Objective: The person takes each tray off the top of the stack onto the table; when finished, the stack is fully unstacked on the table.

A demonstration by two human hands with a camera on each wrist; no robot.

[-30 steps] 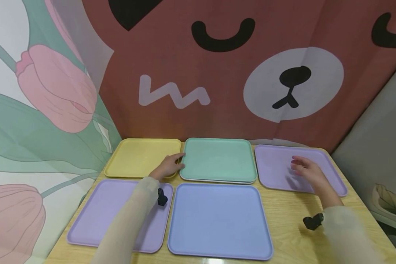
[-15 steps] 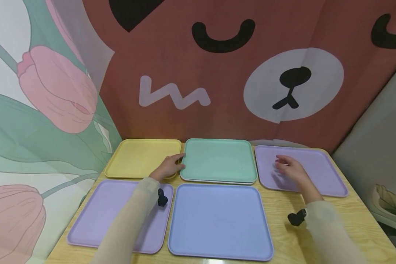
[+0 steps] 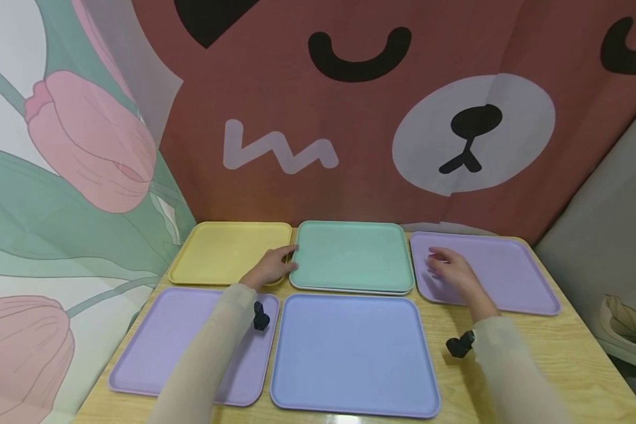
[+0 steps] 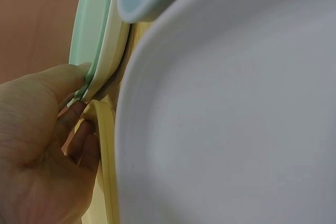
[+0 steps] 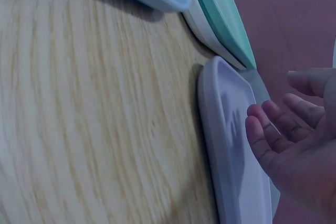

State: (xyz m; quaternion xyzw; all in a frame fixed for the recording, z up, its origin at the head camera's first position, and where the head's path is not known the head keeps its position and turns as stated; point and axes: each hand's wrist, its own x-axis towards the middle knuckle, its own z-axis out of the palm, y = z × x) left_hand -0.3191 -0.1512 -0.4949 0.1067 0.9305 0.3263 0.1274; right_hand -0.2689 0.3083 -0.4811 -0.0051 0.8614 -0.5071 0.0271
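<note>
A green tray point(image 3: 354, 257) lies at the back middle on a pale tray whose edge point(image 5: 202, 29) shows beneath it. My left hand point(image 3: 269, 268) reaches over the yellow tray point(image 3: 222, 250) and touches the green tray's left rim. In the left wrist view, the thumb rests at that rim, the index fingertip is close under it and the other fingers bend loosely. My right hand point(image 3: 452, 271) hovers over the left part of the back-right purple tray point(image 3: 509, 274). Its fingers are relaxed and spread, with nothing in them, and its shadow falls on that tray.
In front lie another purple tray point(image 3: 164, 341), partly under my left sleeve, and a blue tray point(image 3: 354, 353). Wood tabletop point(image 3: 482, 377) shows at the front right. A brown bear-print cloth point(image 3: 275, 200) hangs right behind the back row.
My right hand has moved left across the back-right purple tray, toward the green one. The left hand has stayed at the green tray's rim.
</note>
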